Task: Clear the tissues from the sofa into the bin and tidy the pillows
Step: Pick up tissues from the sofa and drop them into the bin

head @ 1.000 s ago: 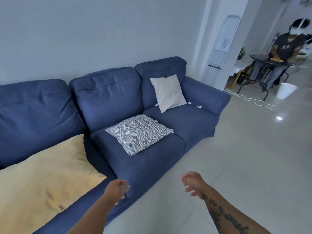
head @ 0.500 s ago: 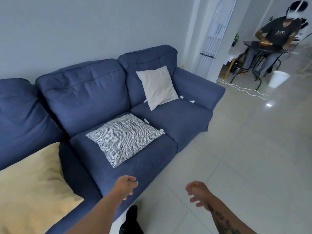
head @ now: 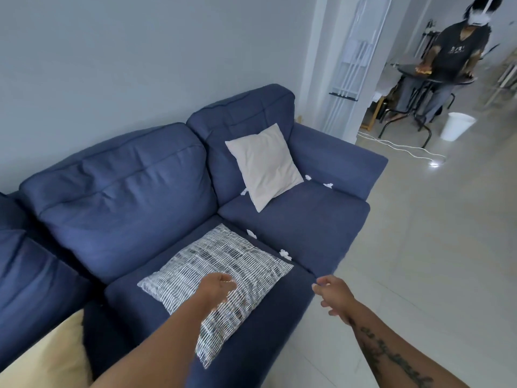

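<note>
A blue sofa (head: pixel 302 225) fills the left and middle. A black-and-white patterned pillow (head: pixel 223 270) lies flat on its middle seat. A cream pillow (head: pixel 264 163) leans upright in the right corner, and a yellow pillow (head: pixel 47 357) lies at the bottom left. Small white tissues dot the seats: one (head: pixel 285 254) by the patterned pillow's right corner, one (head: pixel 251 233) behind it, others (head: pixel 328 185) near the armrest. My left hand (head: pixel 218 288) hovers over the patterned pillow, fingers loosely curled, empty. My right hand (head: pixel 333 295) hangs off the seat's front edge, fingers apart, empty.
A white bin (head: pixel 456 130) stands on the tiled floor far right. Beside it a person (head: pixel 453 57) sits at a dark round table (head: pixel 436 77). A white cable (head: pixel 400 147) trails over the floor near the sofa's armrest. A white rack (head: pixel 352 68) leans on the wall.
I have moved closer to the sofa's right half. Both hands have reached forward; the left now sits over the patterned pillow. More tissues have come into sight.
</note>
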